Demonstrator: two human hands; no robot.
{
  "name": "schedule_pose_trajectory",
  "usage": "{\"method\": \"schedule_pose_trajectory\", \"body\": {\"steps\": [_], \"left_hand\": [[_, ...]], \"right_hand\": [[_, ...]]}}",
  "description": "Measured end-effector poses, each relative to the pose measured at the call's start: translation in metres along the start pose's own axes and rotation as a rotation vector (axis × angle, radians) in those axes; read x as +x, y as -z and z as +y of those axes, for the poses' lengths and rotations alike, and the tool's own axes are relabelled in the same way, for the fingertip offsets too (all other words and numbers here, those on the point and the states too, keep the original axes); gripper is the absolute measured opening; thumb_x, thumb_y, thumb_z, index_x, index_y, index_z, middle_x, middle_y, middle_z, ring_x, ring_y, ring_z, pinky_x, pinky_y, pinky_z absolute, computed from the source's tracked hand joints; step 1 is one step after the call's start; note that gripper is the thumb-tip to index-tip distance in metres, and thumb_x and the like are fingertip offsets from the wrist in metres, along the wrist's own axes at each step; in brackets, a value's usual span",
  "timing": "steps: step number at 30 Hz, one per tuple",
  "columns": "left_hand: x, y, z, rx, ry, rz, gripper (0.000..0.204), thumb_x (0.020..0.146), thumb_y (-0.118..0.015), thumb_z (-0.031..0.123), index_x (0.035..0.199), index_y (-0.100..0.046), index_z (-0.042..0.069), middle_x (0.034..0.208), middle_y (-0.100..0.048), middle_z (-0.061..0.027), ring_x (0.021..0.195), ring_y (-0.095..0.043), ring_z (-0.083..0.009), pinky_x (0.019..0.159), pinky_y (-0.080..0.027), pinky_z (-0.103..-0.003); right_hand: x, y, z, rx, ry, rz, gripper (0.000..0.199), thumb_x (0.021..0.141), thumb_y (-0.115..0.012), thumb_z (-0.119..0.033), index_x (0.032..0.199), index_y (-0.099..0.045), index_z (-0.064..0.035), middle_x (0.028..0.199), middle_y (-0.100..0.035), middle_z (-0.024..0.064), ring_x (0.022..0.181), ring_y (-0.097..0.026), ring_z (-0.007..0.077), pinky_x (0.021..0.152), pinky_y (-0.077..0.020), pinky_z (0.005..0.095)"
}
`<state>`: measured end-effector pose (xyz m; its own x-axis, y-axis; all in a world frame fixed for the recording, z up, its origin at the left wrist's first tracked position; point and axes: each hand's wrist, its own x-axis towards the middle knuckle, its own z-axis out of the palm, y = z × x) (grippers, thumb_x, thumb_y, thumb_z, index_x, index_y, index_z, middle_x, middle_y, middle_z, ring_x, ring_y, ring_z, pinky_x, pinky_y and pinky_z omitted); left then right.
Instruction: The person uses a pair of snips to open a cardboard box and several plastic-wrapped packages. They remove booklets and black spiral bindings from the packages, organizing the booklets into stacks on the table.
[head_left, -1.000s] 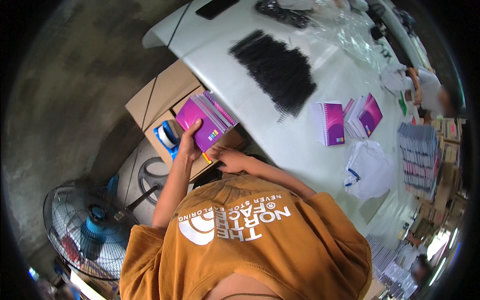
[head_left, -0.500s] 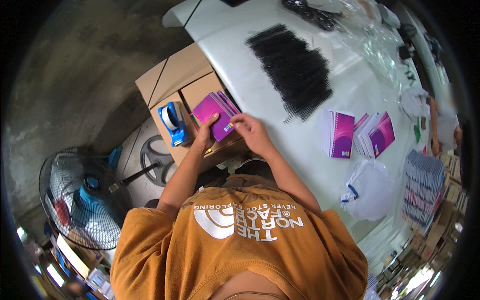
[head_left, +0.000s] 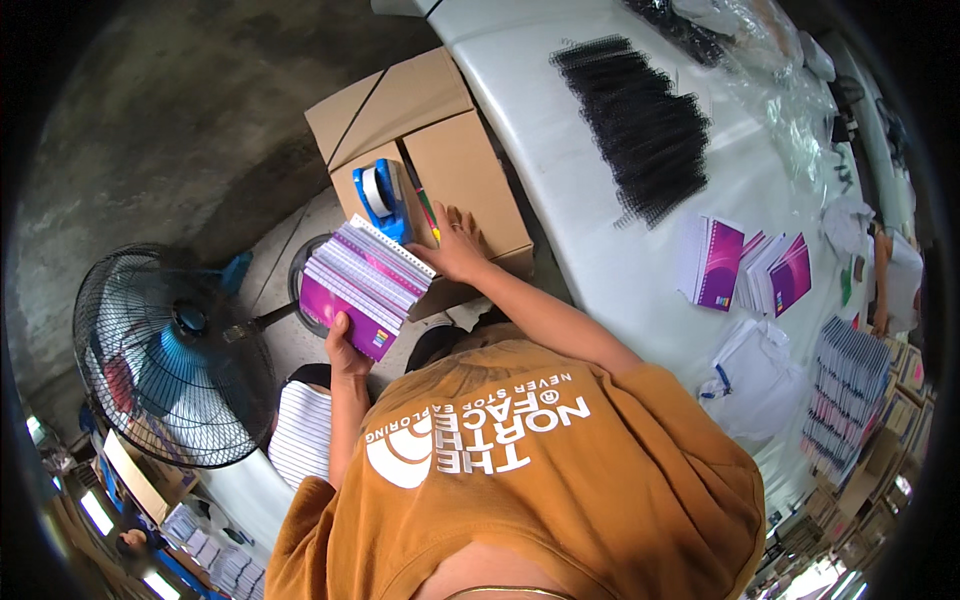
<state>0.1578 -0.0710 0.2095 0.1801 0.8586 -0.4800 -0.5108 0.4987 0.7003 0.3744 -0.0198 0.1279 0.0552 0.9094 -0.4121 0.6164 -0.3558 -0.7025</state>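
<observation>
My left hand (head_left: 347, 352) grips a fanned stack of purple-covered notebooks (head_left: 345, 310) at its near edge, with rows of punched holes showing along the pages. The stack is held in front of the cardboard box, over its near left side. My right hand (head_left: 456, 248) rests at the box's near edge with fingers apart, beside a thin red and green strip or pen (head_left: 424, 203) in the gap of the box top. Whether its fingertips touch that thin thing is hard to see. A blue tape dispenser (head_left: 396, 222) with a white roll sits on the box, just beyond the stack.
The cardboard box (head_left: 465, 155) adjoins a white-covered table (head_left: 520, 70). On the table lie black spiral coils (head_left: 640, 135), purple notebooks (head_left: 720, 265), clear plastic wrap (head_left: 790, 90) and a white bag (head_left: 745, 375). A standing fan (head_left: 175, 355) is at left; stacked booklets (head_left: 845, 395) stand at right.
The notebooks moved left and nearer in my left hand and are now fanned out as a thick stack. My right hand let go of them and came down to the box.
</observation>
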Motion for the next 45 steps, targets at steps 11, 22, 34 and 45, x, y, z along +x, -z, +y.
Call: {"method": "schedule_pose_trajectory", "body": {"steps": [11, 22, 34, 45], "left_hand": [[-0.055, 0.074, 0.026, -0.208, 0.088, 0.066, 0.06, 0.075, -0.068, 0.031, 0.121, -0.046, 0.001, 0.109, -0.059, -0.0131, 0.098, -0.059, -0.0275, 0.088, -0.049, -0.039], [-0.053, 0.103, 0.059, -0.119, 0.239, -0.052, 0.058, 0.076, -0.067, 0.029, 0.122, -0.045, 0.003, 0.108, -0.06, -0.0135, 0.095, -0.061, -0.0272, 0.084, -0.051, -0.04], [-0.042, 0.109, 0.05, 0.002, 0.251, -0.233, 0.06, 0.081, -0.061, 0.036, 0.127, -0.042, 0.004, 0.117, -0.055, -0.0111, 0.105, -0.054, -0.0261, 0.09, -0.043, -0.041], [0.002, -0.043, 0.012, 0.297, 0.408, -0.576, 0.059, 0.079, -0.063, 0.038, 0.123, -0.046, 0.003, 0.112, -0.057, -0.0095, 0.102, -0.056, -0.0242, 0.088, -0.045, -0.038]], "right_hand": [[0.009, -0.06, -0.045, -0.072, -0.088, 0.316, 0.1, 0.058, -0.073, -0.058, 0.134, -0.027, -0.0129, 0.144, -0.015, 0.0262, 0.13, -0.007, 0.0531, 0.097, -0.008, 0.0716], [0.006, -0.016, 0.004, 0.257, 0.148, 0.457, 0.061, 0.061, -0.072, -0.018, 0.114, -0.047, -0.0037, 0.09, -0.062, 0.0191, 0.086, -0.061, 0.0332, 0.08, -0.049, 0.0396], [-0.067, -0.038, 0.02, 0.182, -0.019, 0.845, 0.081, 0.073, -0.064, -0.013, 0.139, -0.017, -0.0021, 0.131, -0.036, 0.0279, 0.121, -0.036, 0.0418, 0.102, -0.0308, 0.0437], [-0.329, -0.12, 0.148, 0.229, -0.643, 1.043, 0.07, 0.07, -0.061, -0.01, 0.134, -0.032, -0.0079, 0.12, -0.051, 0.0234, 0.11, -0.048, 0.0397, 0.093, -0.039, 0.0451]]}}
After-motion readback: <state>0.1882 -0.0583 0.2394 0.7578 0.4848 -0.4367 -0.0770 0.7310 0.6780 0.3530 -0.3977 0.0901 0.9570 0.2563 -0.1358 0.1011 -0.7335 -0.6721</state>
